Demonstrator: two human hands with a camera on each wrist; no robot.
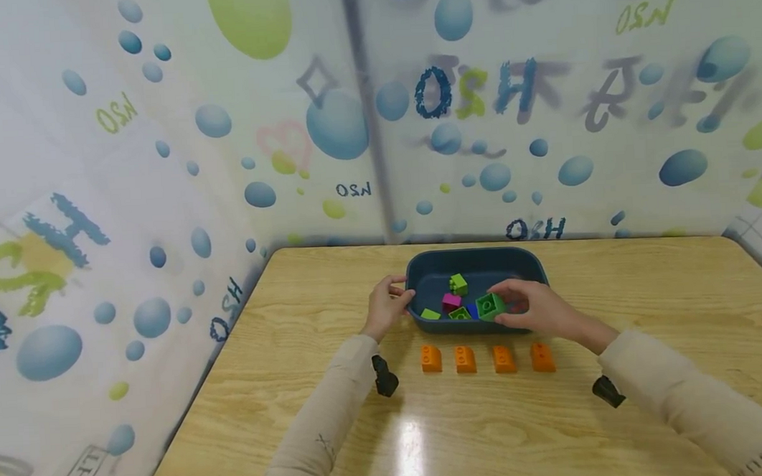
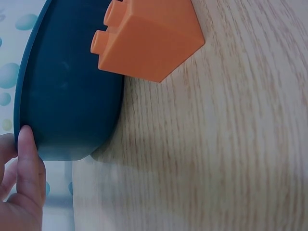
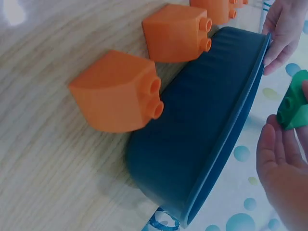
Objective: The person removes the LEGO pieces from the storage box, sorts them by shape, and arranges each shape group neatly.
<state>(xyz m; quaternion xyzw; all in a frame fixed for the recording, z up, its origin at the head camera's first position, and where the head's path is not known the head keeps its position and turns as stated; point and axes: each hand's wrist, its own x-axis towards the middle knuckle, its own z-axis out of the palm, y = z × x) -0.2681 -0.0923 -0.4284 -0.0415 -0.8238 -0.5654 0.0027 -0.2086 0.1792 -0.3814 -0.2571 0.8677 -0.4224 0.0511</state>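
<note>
A dark blue tub stands on the table with several toy bricks inside. My left hand grips its left rim, thumb on the near side; the left wrist view shows the fingers at the tub's wall. Over the tub's right part, my right hand pinches a green building brick between thumb and fingers. In the right wrist view the green brick is held above the rim. Inside lie a lime brick, a magenta brick and part of a blue brick.
Several orange sloped bricks stand in a row before the tub, from the leftmost orange brick to the rightmost orange brick. The wooden table meets a patterned wall behind. A black wrist mount sits by the left sleeve.
</note>
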